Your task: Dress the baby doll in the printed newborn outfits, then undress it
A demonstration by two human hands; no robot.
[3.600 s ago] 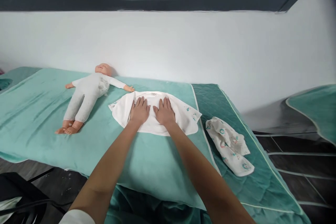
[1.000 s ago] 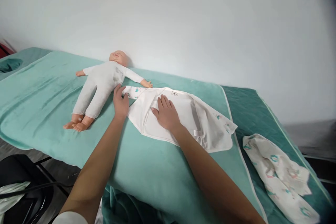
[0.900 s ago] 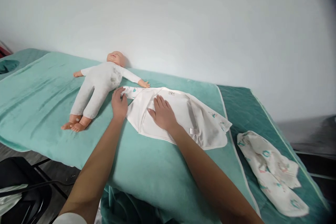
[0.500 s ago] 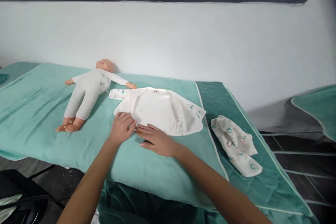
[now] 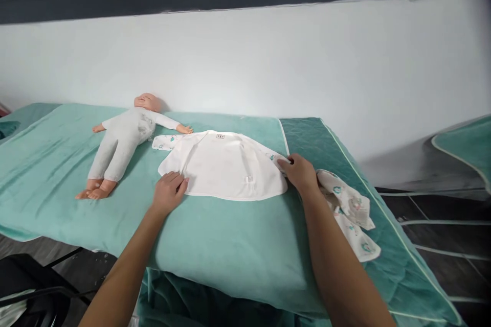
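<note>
A white baby shirt (image 5: 215, 168) lies spread out with its plain inside up, its neck label toward the wall. My left hand (image 5: 169, 191) is at the shirt's lower left edge, fingers curled closed over the fabric. Between thumb and fingers, my right hand (image 5: 301, 171) pinches the end of the right sleeve, which has a printed pattern. The left sleeve stretches out flat beside the hand of a baby doll (image 5: 126, 133). That doll lies on its back in a white suit.
Under everything is a bed with a light green cover (image 5: 230, 245) and a darker green quilted part at right. A crumpled printed baby garment (image 5: 355, 214) lies there, partly behind my right forearm. A white wall (image 5: 245, 61) stands behind. A black chair (image 5: 34, 286) is at lower left.
My right hand has moved from the shirt's lower edge to the right sleeve's end and taken hold of it. My left hand stays at the lower left edge. The view has shifted slightly.
</note>
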